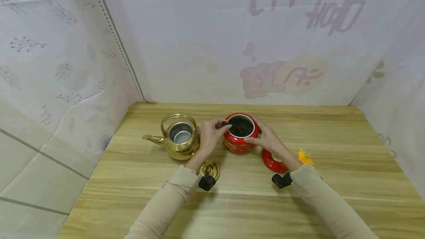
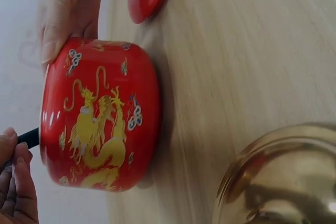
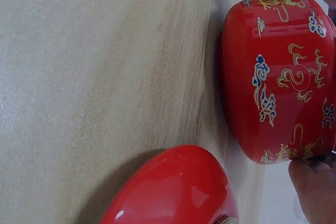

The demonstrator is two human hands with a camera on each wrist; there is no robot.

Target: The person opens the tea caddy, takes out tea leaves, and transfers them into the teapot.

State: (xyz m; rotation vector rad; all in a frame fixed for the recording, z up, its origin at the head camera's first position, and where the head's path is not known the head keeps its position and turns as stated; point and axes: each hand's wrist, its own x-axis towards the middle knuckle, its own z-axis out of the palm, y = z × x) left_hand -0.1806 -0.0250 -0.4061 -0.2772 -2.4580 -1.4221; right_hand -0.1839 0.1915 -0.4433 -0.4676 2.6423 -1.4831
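A red jar (image 1: 239, 146) with a white rim stands upright on the table, filled with dark, dry-looking leaves (image 1: 241, 126). The left wrist view shows the gold dragon on its side. My left hand (image 1: 211, 134) is at the rim's left and pinches a thin black handle (image 2: 29, 138) between thumb and fingers. That handle slants over the rim; its far end is not clear among the leaves. On the other side my right hand (image 1: 267, 137) grips the jar, thumb near the front rim and fingers round the far side.
Left of the jar stands a gold teapot (image 1: 180, 152), uncovered, with a perforated strainer (image 1: 182, 136) inside. Its gold lid (image 1: 212, 167) lies by my left wrist. The red jar lid (image 1: 273, 163) lies under my right forearm, beside a yellow tassel (image 1: 304, 158). Patterned cloth hangs behind.
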